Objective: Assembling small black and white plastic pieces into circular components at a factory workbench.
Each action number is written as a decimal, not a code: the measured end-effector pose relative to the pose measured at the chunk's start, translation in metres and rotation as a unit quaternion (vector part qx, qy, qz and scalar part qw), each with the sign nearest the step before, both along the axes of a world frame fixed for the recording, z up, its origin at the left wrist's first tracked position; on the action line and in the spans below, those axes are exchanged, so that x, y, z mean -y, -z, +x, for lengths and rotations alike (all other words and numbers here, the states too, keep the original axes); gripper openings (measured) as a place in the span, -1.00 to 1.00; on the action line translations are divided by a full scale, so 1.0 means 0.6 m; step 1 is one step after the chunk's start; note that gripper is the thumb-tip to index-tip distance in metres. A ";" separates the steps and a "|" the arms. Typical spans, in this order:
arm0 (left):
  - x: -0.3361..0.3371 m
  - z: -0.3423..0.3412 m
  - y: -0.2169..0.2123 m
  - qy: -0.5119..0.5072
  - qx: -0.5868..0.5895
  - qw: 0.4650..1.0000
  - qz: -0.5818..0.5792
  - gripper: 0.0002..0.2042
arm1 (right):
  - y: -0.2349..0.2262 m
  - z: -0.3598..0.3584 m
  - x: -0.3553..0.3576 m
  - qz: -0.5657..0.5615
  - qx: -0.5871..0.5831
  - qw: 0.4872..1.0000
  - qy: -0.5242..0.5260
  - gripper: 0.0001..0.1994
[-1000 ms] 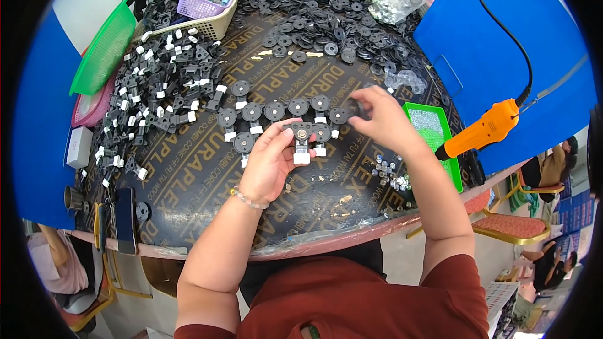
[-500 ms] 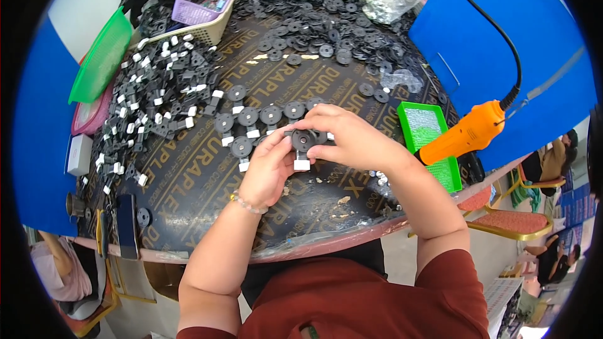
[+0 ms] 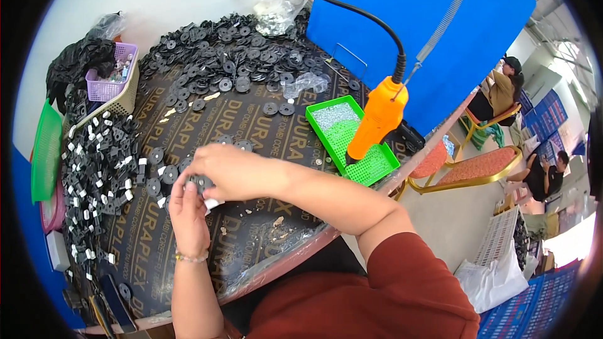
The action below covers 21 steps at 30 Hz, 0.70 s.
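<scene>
My left hand (image 3: 190, 223) and my right hand (image 3: 231, 172) meet over the left middle of the table. Between their fingers is a black part with a round disc (image 3: 201, 183) and a white end piece (image 3: 213, 203); the fingers cover much of it. My right hand reaches over it from the right, fingers bent down, and my left fingers grip its left side. Just beyond and left of my hands lie several similar disc parts (image 3: 169, 174) with white ends. An orange electric screwdriver (image 3: 379, 116) hangs by its cord above a green tray (image 3: 320, 133) of small metal pieces.
Black brackets with white ends (image 3: 103, 191) are heaped at the left, loose black discs (image 3: 220, 56) at the back. Baskets, including a purple one (image 3: 103, 90), stand back left. A blue panel (image 3: 433, 44) rises at the right. A phone (image 3: 118, 301) lies near the front left edge.
The view has swung to the right, so the table and my hands now appear farther left. Both hands still hold the disc part, and my right hand now covers more of it.
</scene>
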<state>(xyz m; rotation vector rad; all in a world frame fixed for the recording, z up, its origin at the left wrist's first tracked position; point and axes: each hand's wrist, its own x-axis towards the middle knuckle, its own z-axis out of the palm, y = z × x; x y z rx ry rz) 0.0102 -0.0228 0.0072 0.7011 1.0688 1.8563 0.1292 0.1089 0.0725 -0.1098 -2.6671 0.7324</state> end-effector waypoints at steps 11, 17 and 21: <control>-0.007 -0.078 0.005 -0.303 -0.030 0.947 0.099 -0.69 | 0.063 -0.149 -0.159 0.021 -0.012 0.983 0.184 -0.55; -0.006 -0.103 -0.001 -0.356 0.038 0.927 0.114 -0.72 | 0.097 -0.219 -0.169 0.035 0.074 0.989 0.126 -0.53; -0.006 -0.092 -0.009 -0.368 0.035 0.923 0.108 -0.73 | 0.096 -0.235 -0.167 -0.006 0.160 0.983 0.095 -0.49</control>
